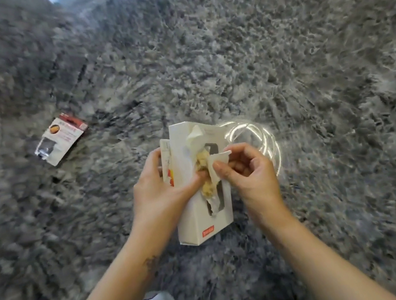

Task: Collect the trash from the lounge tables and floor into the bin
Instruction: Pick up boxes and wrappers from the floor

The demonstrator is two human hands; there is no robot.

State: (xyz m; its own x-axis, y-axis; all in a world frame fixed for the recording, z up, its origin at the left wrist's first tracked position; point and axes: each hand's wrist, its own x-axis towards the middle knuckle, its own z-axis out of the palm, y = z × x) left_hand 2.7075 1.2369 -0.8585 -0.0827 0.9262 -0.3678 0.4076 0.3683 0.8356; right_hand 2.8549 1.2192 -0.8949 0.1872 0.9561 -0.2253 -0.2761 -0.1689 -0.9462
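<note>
While the left hand (161, 190) gripped the white carton (203, 222) above the rug (281, 57), the right hand (245, 170) pinched a corner of the crumpled tissue (203, 164) lying on it. Tissue judged light, soft, tearable; carton stiffer, best held by its edges. Carton's red label and the packet (61, 138) print: too blurred to read.

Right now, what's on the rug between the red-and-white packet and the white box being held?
Nothing: in the head view only bare gray rug separates the packet from the white box, which the left hand grips.
</note>
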